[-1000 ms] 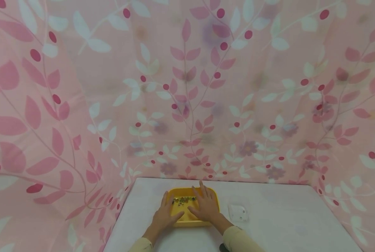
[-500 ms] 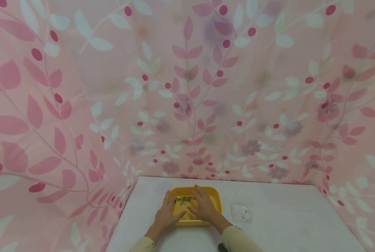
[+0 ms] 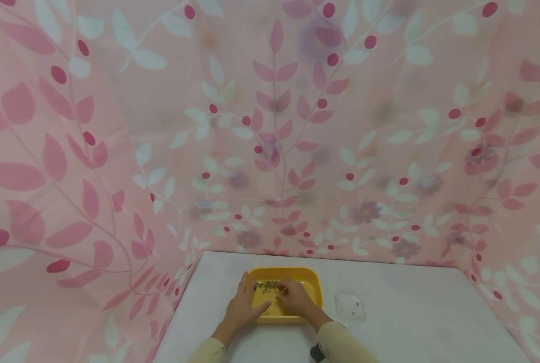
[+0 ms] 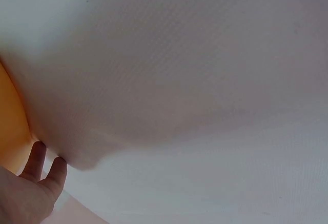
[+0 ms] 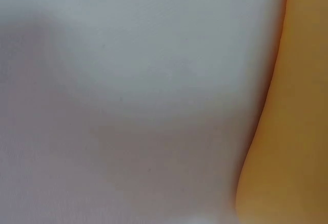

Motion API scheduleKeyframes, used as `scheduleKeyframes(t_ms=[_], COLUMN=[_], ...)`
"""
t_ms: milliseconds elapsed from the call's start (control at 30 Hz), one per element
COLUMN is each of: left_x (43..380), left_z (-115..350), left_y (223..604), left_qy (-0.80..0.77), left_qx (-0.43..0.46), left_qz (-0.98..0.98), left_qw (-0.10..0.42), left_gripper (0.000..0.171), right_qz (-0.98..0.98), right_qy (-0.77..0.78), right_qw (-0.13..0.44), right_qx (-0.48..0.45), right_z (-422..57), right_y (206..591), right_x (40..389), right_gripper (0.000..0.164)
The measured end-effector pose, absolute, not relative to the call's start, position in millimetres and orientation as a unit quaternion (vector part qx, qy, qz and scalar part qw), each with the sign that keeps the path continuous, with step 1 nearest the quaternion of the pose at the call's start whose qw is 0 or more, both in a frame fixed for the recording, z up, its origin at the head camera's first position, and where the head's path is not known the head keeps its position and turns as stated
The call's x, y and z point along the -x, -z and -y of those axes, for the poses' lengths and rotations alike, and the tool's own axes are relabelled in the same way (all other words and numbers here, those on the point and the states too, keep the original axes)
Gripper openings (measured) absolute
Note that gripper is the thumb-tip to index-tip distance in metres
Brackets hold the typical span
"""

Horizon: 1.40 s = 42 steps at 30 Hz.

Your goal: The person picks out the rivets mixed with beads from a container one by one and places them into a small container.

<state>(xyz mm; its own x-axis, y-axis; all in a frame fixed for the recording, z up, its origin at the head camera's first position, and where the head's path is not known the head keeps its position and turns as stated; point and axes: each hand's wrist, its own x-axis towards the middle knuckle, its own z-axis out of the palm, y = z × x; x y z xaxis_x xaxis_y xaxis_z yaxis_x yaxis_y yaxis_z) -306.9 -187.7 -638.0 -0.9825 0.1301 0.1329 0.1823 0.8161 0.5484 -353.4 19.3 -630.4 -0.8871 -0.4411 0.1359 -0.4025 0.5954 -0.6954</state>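
Small round pieces inside the yellow tray, most gathered in a rough row, a few left outside it; the left hand, fingers extended, lies at one side, the right hand curled beside them, whether pinching one unclear.

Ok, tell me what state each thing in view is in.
Yellow tray: upright, uncovered.
Small round pieces: gathered inside the tray.
Left hand: fingers spread at the tray's left.
Right hand: fingers bent over the tray; grip unclear.
Clear plastic dish: flat; lidded or not, unclear.
Dark object: partly hidden, unclear.
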Motion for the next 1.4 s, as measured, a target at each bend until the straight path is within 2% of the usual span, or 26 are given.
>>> scheduleKeyframes(t_ms=[467,667,867,1100,1267,1400], left_x=[308,311,310,310,310,309], left_z=[188,186,186,189,188,187], left_y=[641,644,642,639,642,643], left_qy=[0.288,0.287,0.295,0.278,0.281,0.276], left_qx=[0.089,0.084,0.081,0.093,0.095,0.094], left_qz=[0.952,0.952,0.95,0.952,0.953,0.954], left_qw=[0.048,0.057,0.06,0.084,0.067,0.063], left_gripper=[0.091,0.091,0.091,0.089,0.09,0.091], right_qz=[-0.884,-0.896,-0.909,-0.905,-0.904,-0.902], right_qy=[0.408,0.39,0.375,0.383,0.396,0.396], right_qw=[0.058,0.04,0.065,0.036,0.048,0.037], right_qx=[0.22,0.21,0.173,0.182,0.155,0.17], right_z=[-4,3,8,8,7,4], right_y=[647,650,651,650,650,651], right_x=[364,367,368,367,363,361], right_gripper=[0.025,0.02,0.015,0.005,0.005,0.005])
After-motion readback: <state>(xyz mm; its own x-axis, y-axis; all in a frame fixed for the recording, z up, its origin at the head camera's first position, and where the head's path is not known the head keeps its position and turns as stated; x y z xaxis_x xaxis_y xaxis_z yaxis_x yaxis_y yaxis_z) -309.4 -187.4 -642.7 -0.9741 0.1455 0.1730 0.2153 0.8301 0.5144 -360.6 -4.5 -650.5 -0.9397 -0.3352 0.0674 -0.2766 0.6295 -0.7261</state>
